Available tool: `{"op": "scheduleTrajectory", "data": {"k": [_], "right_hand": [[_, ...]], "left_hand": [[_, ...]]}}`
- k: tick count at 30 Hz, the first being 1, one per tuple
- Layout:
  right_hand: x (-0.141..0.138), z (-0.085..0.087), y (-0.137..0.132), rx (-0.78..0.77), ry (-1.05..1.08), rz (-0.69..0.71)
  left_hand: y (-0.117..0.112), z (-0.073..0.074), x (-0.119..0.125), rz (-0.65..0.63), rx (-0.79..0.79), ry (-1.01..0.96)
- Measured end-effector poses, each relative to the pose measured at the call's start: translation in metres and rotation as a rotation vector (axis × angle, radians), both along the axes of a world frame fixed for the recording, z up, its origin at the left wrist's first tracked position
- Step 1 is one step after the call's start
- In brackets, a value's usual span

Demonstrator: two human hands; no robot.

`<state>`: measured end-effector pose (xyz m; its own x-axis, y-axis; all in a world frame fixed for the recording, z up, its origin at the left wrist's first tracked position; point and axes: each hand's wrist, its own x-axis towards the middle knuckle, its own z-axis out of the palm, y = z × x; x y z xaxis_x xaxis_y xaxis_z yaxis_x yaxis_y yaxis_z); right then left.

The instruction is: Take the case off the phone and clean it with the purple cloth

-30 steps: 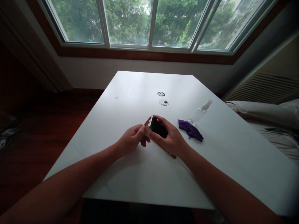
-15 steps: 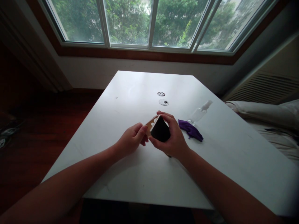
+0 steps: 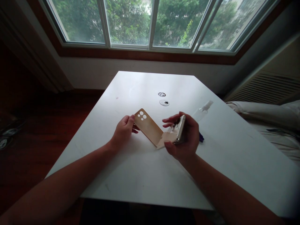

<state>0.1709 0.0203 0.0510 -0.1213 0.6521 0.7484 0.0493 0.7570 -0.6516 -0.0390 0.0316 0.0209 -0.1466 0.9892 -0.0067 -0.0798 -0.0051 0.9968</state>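
L hand (image 3: pixel 123 129) pinches tan phone case (image 3: pixel 150 129) nr camera holes; R hand (image 3: pixel 189 139) grips smartphone (image 3: pixel 179 131), tilted over white tabletop (image 3: pixel 131 175), ends apparently touching. Prob. step: parting the two; next calls for easing phone clear.

The phone (image 3: pixel 180 131) has swung away from the case (image 3: pixel 150 126), and now they seem to meet at their lower ends. The phone's pale back (image 3: pixel 169 136) has become visible. The right hand (image 3: pixel 189 139) has shifted right, hiding most of the cloth (image 3: pixel 201 138); the left hand (image 3: pixel 123 129) went slightly left.
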Motion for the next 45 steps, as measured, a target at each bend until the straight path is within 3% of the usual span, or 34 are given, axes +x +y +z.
{"op": "scheduleTrajectory", "data": {"k": [4,9,13,17,24,33,40,45], "right_hand": [[0.002,0.004,0.007,-0.185,0.144,-0.134],[0.008,0.008,0.025,-0.592,0.266,-0.247],[0.014,-0.001,0.038,-0.869,0.191,-0.15],[0.016,-0.013,0.047,-0.994,0.269,-0.055],[0.019,-0.026,0.056,-1.013,0.276,-0.132],[0.021,-0.029,0.058,-0.955,0.203,-0.169],[0.023,-0.025,0.06,-1.019,0.326,-0.187],[0.028,-0.028,0.065,-1.024,0.328,-0.225]], "left_hand": [[0.006,0.003,-0.009,0.124,0.077,-0.078],[0.016,0.003,-0.025,0.287,0.137,-0.062],[0.022,-0.003,-0.033,0.356,0.13,0.04],[0.024,-0.014,-0.034,0.265,0.032,0.104],[0.028,-0.026,-0.035,0.234,0.033,0.172],[0.024,-0.021,-0.029,0.203,0.036,0.089],[0.023,-0.01,-0.029,0.265,-0.017,-0.077],[0.02,-0.004,-0.031,0.265,-0.069,-0.067]]}}
